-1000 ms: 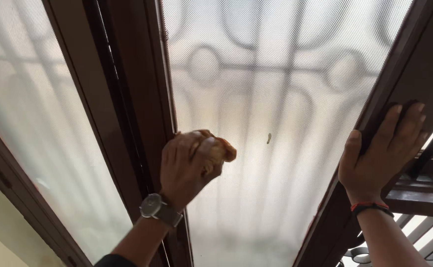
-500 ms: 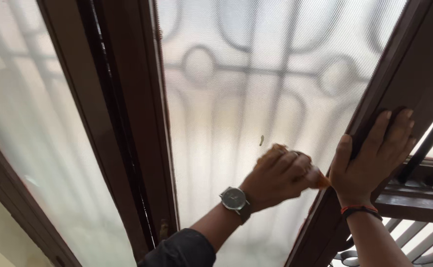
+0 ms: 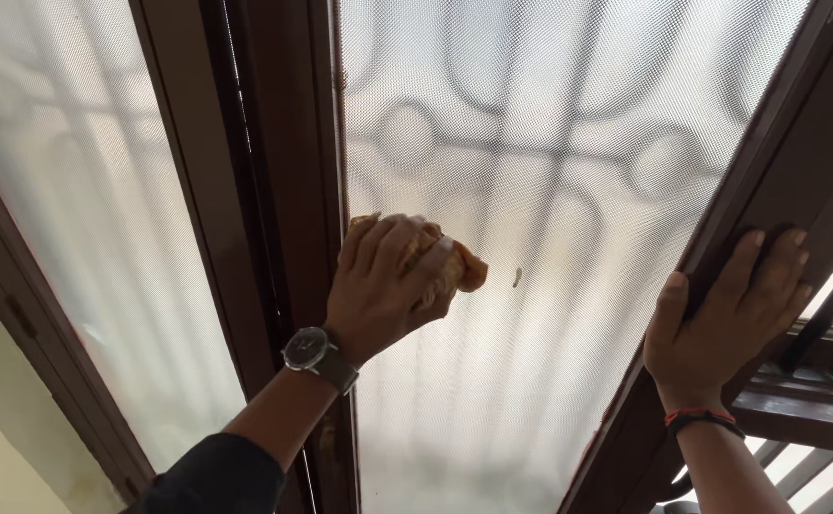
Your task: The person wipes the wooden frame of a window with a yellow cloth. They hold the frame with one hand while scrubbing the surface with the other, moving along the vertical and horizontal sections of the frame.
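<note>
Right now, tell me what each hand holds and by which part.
The left hand grips a bunched orange cloth against the mesh window screen. The right hand clasps the brown wooden frame at its edge.

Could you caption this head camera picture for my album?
Left hand presses a crumpled orange cloth against frosted mesh window pane; right hand grips brown wooden frame.
</note>
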